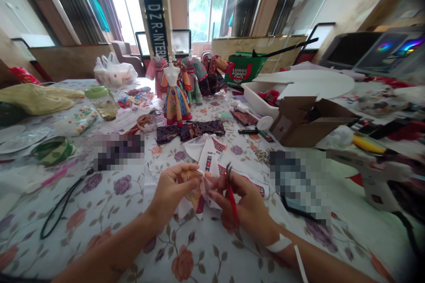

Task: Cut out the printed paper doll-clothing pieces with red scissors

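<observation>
Apparently we're midway: our left fingers [191, 185] pinch patterned cloth [194, 196], seemingly unfinished; our right fingers [218, 181] grip a red-handled tool [232, 203]; far dressed figurines [175, 99] look complete.

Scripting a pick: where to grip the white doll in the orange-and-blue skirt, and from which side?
Pinch the doll at its narrow waist, likely best from the near side: it stands upright, the skirt flares below, and other dressed dolls crowd behind it.
</observation>
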`<state>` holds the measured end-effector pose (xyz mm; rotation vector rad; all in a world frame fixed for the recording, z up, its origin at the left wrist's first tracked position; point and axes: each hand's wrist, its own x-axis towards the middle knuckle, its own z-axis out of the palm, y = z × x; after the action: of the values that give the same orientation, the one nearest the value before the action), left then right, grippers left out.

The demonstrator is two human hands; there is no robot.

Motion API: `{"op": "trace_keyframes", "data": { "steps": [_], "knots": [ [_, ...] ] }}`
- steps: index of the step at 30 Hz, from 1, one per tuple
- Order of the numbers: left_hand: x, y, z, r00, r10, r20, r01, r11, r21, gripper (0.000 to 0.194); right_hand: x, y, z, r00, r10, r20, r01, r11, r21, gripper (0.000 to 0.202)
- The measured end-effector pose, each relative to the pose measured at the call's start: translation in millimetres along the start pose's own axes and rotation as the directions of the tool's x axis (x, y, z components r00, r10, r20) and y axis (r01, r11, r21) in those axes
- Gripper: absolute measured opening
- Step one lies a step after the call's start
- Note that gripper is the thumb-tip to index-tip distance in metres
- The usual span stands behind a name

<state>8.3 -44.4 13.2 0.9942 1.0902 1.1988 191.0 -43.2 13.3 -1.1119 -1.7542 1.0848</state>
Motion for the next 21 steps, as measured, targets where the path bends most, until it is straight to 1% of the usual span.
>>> {"op": "trace_keyframes", "data": {
  "steps": [1, 3, 6, 7, 9, 14, 17, 19, 21],
  "knots": [
    [-0.2, 1.6, -0.3, 1.000, 0.025, 0.005, -0.025, 0.999, 0.020, 0.029, 1.1, 1.5, -0.2, 0.999, 0.016, -0.036, -0.018, 0.999, -0.046, 0.020],
    [-1.2, 5.2, 0.1, 0.997, 0.079, 0.014, -0.080, 0.994, 0.076, 0.024, 3.8, 6.3, -0.3, 0.996, 0.009, -0.089, -0.028, 0.977, -0.211, 0.021],
    [-3.5, 8.1, 3.7, 0.994, 0.106, 0.041, -0.111, 0.985, 0.135, 0.019, 9.9, 15.3, -0.2, 0.996, -0.019, -0.091, -0.027, 0.880, -0.474, 0.016],
    [-4.1, 7.4, 5.4, 0.994, 0.103, 0.049, -0.109, 0.984, 0.144, 0.017, 12.7, 18.2, -0.5, 0.996, -0.030, -0.089, -0.023, 0.844, -0.535, 0.014],
    [-4.5, 2.9, 8.8, 0.995, 0.094, 0.040, -0.099, 0.984, 0.148, 0.016, 19.9, 23.3, -2.0, 0.993, -0.061, -0.098, -0.011, 0.800, -0.600, 0.012],
    [-0.4, -17.6, 13.0, 0.998, 0.048, 0.032, -0.052, 0.992, 0.112, 0.025, 39.7, 33.1, -6.6, 0.968, -0.159, -0.193, -0.002, 0.766, -0.643, 0.006],
    [2.0, -22.8, 12.4, 0.998, 0.056, 0.013, -0.057, 0.992, 0.109, 0.029, 41.4, 33.5, -7.5, 0.968, -0.181, -0.175, 0.022, 0.755, -0.656, 0.007],
    [2.2, -20.5, 11.1, 0.996, 0.086, -0.014, -0.084, 0.990, 0.117, 0.028, 36.5, 28.3, -9.3, 0.971, -0.165, -0.171, 0.026, 0.790, -0.613, 0.009],
    [1.4, -14.7, 9.2, 0.992, 0.120, -0.036, -0.115, 0.986, 0.125, 0.027, 28.2, 18.8, -12.7, 0.975, -0.126, -0.185, 0.019, 0.870, -0.492, 0.017]
  ]
}}
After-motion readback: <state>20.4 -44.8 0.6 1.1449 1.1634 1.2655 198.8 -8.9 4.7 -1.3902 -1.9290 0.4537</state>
